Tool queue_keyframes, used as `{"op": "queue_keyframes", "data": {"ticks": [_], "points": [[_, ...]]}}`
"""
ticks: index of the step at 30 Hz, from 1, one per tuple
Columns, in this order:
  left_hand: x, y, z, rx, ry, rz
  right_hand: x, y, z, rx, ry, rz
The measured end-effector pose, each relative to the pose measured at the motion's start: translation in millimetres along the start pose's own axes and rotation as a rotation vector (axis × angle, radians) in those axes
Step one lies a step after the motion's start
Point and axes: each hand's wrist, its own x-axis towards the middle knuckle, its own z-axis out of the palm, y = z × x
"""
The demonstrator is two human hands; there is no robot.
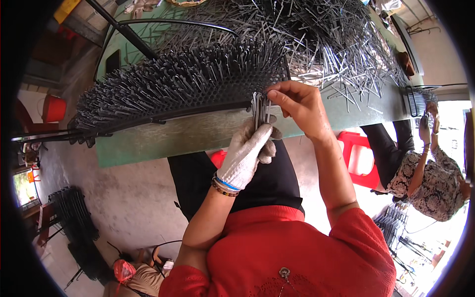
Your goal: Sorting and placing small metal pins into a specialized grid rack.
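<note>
Two hands at green table (198, 133) edge: gloved left hand (247, 148) fist-closed around bundle of metal pins (259, 110); bare right hand (297, 104) pinches bundle top, beside perforated pin rack (183, 84).

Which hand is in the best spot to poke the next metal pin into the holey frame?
Probably the right hand: bare, its fingertips are at the frame edge, pinching a pin. The gloved left hand sits lower, gripping the bundle of pins.

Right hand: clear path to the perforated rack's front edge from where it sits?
Probably yes. The right hand is already at the rack edge, fingertips by the metal pin bundle held in the gloved left hand; nothing lies between.
</note>
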Motion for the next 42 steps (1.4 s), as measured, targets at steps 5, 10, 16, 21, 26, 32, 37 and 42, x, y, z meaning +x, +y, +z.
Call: {"op": "queue_keyframes", "data": {"ticks": [5,10,16,21,26,32,37,42], "points": [[5.5,-8.4,-7.8,-0.044,0.049,0.006,5.8,-3.8,-8.4,0.245,0.096,0.037],[6.8,-6.5,-8.1,-0.072,0.041,-0.021,23.2,-18.0,-20.3,0.111,0.366,-0.296],[10.3,-8.8,-4.4,-0.145,0.086,-0.03,47.4,-7.9,-14.7,-0.114,0.492,-0.431],[8.3,-9.7,-10.1,-0.085,0.067,-0.012,50.8,-7.9,-11.9,-0.095,0.523,-0.43],[7.2,-7.9,-8.2,-0.095,0.067,-0.04,48.1,-7.1,-6.3,-0.331,0.517,-0.511],[7.4,-6.8,-8.6,0.043,0.068,-0.034,49.3,-12.2,-2.4,-0.444,0.524,-0.646],[7.3,-7.9,-5.6,0.004,0.072,-0.065,51.2,-6.7,-8.2,-0.462,0.454,-0.657],[5.8,-6.1,-7.8,-0.01,0.104,-0.053,49.1,-4.0,-6.6,-0.589,0.399,-0.655]]}}
